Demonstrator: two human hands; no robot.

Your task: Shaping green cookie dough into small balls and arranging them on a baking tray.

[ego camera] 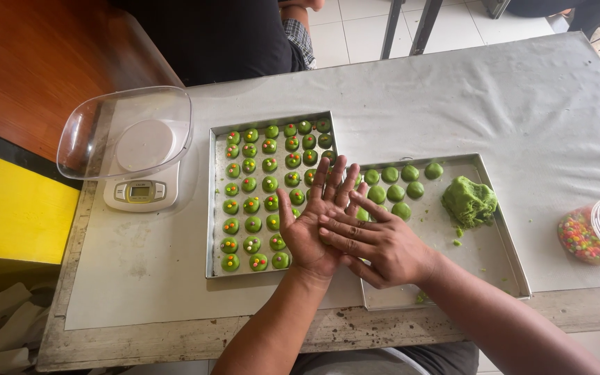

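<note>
My left hand [312,222] lies palm up with fingers spread, over the gap between two metal trays. My right hand [376,244] is pressed flat across its palm; whatever may be between the palms is hidden. The left tray [212,208] holds several rows of small green dough balls [252,205] topped with coloured sprinkles. The right tray [508,243] carries several plain green balls [396,192] near its far edge and a lump of green dough [469,201].
A kitchen scale [139,191] with a clear plastic bowl [128,132] stands at the left. A clear tub of coloured sprinkles [595,235] sits at the right edge. A person in dark clothes [230,35] is across the table. Grey sheet covers the tabletop [522,104].
</note>
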